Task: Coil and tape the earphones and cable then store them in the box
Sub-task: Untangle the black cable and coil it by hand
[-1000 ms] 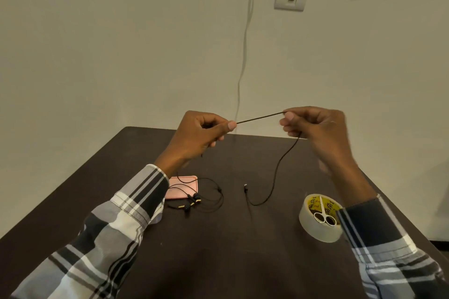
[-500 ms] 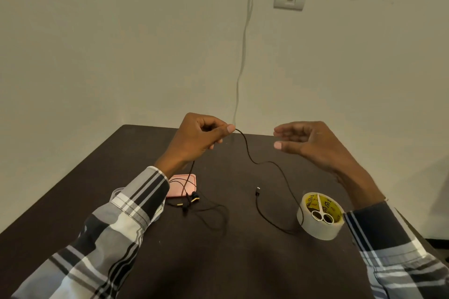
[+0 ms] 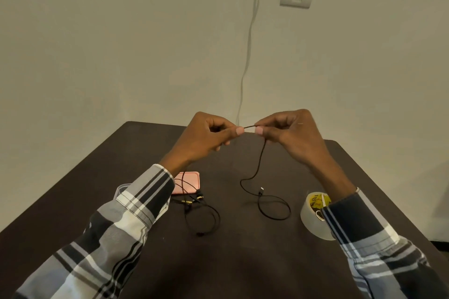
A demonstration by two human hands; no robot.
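Both hands' grips pinch the cable (image 3: 258, 167), short span level, left-right.

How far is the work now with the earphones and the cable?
Nothing looks finished yet. In hand: the left hand and right hand pinch the black cable, whose free end lies loose on the table. Left: the earphones lie uncoiled, the tape roll stands unused, and nothing is in the box.

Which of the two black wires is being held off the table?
The thin black cable, pinched by both hands; the black earphones lie untouched beside the pink lid.
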